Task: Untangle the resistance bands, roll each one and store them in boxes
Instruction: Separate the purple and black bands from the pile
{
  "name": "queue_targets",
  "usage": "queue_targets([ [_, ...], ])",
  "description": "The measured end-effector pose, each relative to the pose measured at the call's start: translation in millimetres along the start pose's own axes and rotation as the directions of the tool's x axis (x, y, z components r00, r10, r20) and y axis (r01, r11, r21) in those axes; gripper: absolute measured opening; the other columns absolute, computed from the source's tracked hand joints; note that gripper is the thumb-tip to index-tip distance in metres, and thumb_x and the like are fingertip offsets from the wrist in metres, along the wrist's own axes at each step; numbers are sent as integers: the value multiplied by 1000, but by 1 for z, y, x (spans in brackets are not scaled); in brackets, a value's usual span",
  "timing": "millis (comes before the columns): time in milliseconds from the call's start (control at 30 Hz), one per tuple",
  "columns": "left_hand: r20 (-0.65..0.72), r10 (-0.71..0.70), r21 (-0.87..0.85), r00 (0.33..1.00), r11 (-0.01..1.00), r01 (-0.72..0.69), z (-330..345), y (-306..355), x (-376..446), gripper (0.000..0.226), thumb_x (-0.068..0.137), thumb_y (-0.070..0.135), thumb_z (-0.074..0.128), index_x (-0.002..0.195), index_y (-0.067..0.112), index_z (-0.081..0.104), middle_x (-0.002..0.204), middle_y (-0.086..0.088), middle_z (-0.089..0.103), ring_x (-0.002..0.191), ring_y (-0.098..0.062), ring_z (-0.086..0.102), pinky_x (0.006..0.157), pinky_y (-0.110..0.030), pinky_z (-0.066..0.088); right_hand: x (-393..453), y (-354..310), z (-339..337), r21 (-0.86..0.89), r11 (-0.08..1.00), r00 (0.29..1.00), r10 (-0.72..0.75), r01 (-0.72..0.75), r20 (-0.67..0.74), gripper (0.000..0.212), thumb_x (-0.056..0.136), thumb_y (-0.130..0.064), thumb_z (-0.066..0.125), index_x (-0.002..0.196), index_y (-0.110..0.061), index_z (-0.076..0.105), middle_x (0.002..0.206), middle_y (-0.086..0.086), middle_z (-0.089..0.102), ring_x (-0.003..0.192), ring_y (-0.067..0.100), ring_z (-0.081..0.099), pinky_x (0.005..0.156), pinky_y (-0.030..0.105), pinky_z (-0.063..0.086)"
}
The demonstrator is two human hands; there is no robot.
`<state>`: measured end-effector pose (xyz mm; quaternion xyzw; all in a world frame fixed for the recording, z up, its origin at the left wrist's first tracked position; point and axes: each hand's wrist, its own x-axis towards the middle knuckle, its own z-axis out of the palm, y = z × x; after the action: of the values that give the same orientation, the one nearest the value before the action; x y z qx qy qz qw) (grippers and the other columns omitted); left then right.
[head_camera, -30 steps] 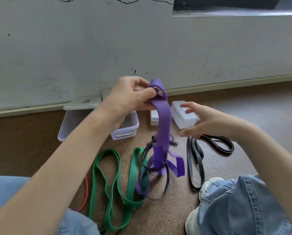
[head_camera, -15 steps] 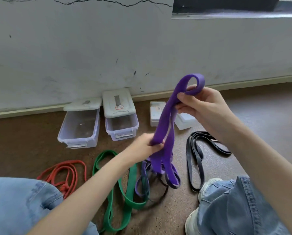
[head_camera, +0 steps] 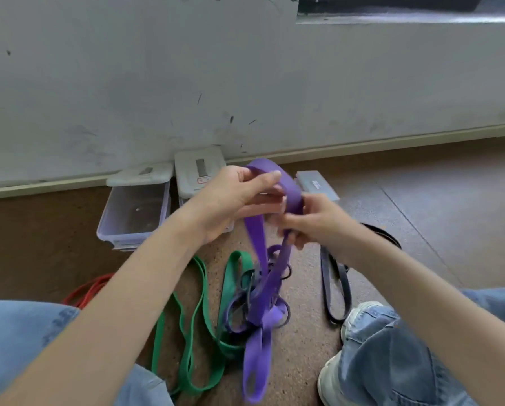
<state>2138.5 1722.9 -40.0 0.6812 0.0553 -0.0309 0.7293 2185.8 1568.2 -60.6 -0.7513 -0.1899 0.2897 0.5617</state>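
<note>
Both hands hold the wide purple band [head_camera: 257,238] up over the floor. My left hand [head_camera: 233,200] pinches its top loop, and my right hand [head_camera: 310,221] grips the band just right of and below that loop. The rest of the purple band hangs down, tangled with a thin dark band [head_camera: 245,300] near the floor. A green band [head_camera: 198,326] lies looped on the floor to the left. A red band [head_camera: 87,291] shows partly behind my left arm. A black band [head_camera: 333,282] lies to the right.
Clear plastic boxes stand by the wall: an open one [head_camera: 134,212] with its lid [head_camera: 140,175] leaning behind, a second lid [head_camera: 200,168] beside it, and a small closed box [head_camera: 318,186] further right. My jean-clad knees and a white shoe [head_camera: 333,379] frame the cork floor.
My left hand rose from the band's lower part to its top loop. My right hand dropped slightly and shifted its grip. The view moved closer and lower.
</note>
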Motion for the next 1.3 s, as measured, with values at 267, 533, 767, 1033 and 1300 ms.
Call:
queue_targets([
  [267,318,-261,517,912,854,64,12,-100,-6,29,91,16,59,118,7,58,115,0,62,101,-3,58,88,-14,43,-2,-33,-22,473,825,948,-306,311,-90,12,79,-15,66,83,-5,60,67,8,65,48,10,53,47,15,45],
  [533,-167,72,382,983,924,-3,-24,-38,11,16,90,6,56,90,22,55,83,0,69,77,-16,67,63,-27,56,3,3,-44,-742,599,953,161,-300,-255,68,85,-47,59,133,-3,39,122,18,58,101,25,62,78,35,53],
  [767,18,163,704,986,699,-128,7,-12,-2,23,76,7,66,93,19,56,91,-7,66,83,-21,64,75,-44,56,-2,-8,-16,-457,889,932,138,33,335,51,75,-33,75,117,-24,47,103,-2,66,78,9,68,62,22,54],
  [1033,166,-25,478,986,876,-58,-2,-43,2,35,76,23,76,106,27,58,104,7,66,94,-6,64,74,-12,50,-6,-24,-30,102,948,953,-303,301,12,14,77,1,70,84,-8,62,76,2,67,68,12,65,61,19,52],
  [1300,22,-53,423,998,905,38,11,-83,8,17,91,1,55,104,-6,62,91,-12,66,84,-20,61,81,-38,51,-5,-30,-40,468,792,920,-338,391,-198,15,74,-7,65,89,-6,60,75,0,69,73,11,67,68,20,55],
])
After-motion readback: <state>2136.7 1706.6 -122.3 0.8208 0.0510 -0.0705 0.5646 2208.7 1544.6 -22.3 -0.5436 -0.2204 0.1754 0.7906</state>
